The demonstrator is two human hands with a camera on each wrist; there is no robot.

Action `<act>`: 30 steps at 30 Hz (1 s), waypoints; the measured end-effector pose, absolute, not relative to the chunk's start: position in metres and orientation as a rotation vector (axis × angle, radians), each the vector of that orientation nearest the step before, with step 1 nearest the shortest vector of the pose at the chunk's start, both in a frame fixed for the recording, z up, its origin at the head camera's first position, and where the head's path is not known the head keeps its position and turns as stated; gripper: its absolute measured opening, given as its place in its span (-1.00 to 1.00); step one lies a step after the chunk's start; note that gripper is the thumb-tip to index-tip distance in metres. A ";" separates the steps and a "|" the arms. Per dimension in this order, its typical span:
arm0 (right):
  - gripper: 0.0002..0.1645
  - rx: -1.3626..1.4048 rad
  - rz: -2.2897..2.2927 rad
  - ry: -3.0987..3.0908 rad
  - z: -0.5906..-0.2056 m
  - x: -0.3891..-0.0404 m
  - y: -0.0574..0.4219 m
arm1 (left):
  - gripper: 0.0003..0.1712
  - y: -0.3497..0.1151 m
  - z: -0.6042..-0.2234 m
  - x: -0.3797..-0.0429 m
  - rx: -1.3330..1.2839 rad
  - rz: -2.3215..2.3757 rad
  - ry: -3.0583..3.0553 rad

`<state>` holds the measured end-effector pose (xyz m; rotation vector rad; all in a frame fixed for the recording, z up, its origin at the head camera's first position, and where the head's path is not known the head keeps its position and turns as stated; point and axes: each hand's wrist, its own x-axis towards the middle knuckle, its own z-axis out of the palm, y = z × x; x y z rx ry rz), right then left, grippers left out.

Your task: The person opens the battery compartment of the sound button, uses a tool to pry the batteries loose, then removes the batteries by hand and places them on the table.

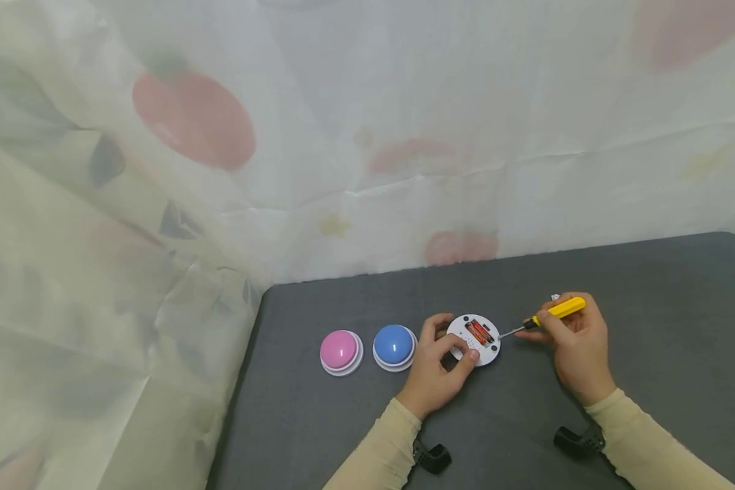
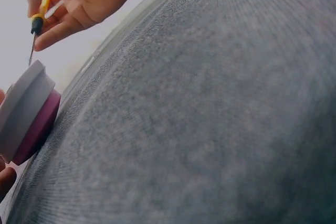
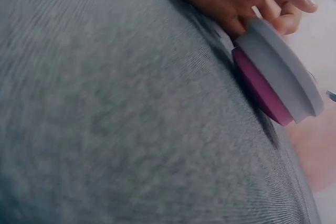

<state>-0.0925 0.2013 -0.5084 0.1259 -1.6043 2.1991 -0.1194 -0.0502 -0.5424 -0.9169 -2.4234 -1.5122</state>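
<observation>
My left hand grips an upturned push button by its rim, thumb and fingers spread around the white base. Red batteries show in the uncovered compartment on its underside. Underneath, the button's pink-purple dome is against the table in the right wrist view. A screwdriver with a yellow handle is held in my right hand, its thin shaft angled down to the left. The tip is right at the base's right edge. A small white piece shows beside the right fingers.
Left of my left hand, a blue-domed button and a pink-domed button stand upright on white bases. The dark grey table ends at a printed curtain behind and on the left. A black strap mount hangs at each wrist.
</observation>
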 end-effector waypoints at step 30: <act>-0.46 0.354 1.495 -1.908 -0.508 -0.084 0.181 | -0.55 -0.049 -0.540 -0.120 -0.966 -1.437 -2.515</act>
